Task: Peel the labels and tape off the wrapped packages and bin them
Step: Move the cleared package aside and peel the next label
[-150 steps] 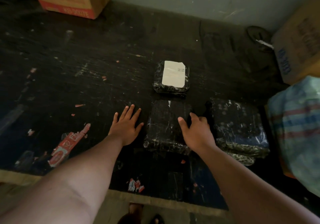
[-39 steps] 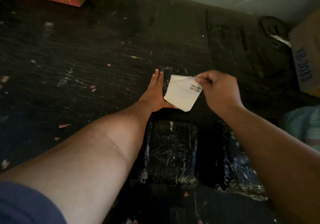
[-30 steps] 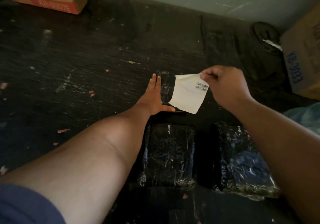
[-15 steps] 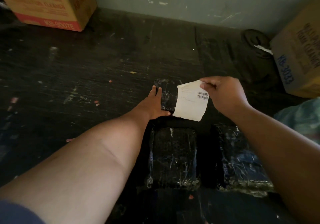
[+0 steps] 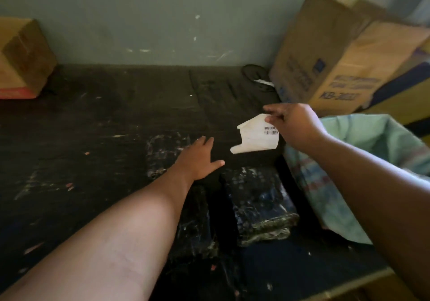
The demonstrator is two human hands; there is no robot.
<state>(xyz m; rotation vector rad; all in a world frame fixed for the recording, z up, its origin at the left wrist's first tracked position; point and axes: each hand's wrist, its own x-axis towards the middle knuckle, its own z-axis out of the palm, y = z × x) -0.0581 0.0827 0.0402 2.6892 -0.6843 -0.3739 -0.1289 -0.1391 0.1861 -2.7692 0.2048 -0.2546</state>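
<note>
While the right hand (image 5: 294,126) pinches the curled white paper label (image 5: 254,137) by its barcoded edge, the sheet hangs in the air just left of the pale green woven sack (image 5: 363,156), whose open mouth shows only its own lining. The left hand (image 5: 197,160) lies flat, fingers straight, on the far black plastic-wrapped package (image 5: 160,154). Two more wrapped packages (image 5: 258,203) lie nearer on the black tabletop (image 5: 93,137).

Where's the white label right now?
The label hangs pinched in the right hand, right of centre, above the table between the far package and the bag.
</note>
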